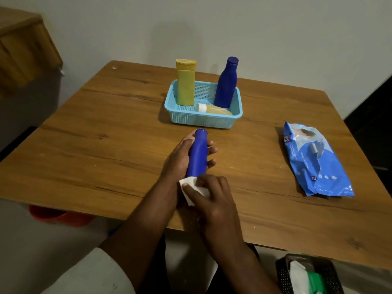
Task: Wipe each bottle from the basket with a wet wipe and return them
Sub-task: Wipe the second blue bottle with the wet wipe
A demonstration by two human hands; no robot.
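Note:
My left hand [180, 155] grips a blue bottle [197, 153] above the near middle of the wooden table, its cap pointing away from me. My right hand [212, 198] presses a white wet wipe [195, 190] against the bottle's lower end. Behind them stands a light blue basket [203, 120]. It holds an upright yellow tube [186, 83], a tall upright blue bottle [226, 83], and a small yellowish bottle with a white cap [214, 109] lying on its side.
A blue pack of wet wipes [316, 160] lies on the table [95, 141] to the right. A black perforated bin [307, 274] with white and green contents stands below the table's near right edge. An orange tub [59, 217] sits under the left edge.

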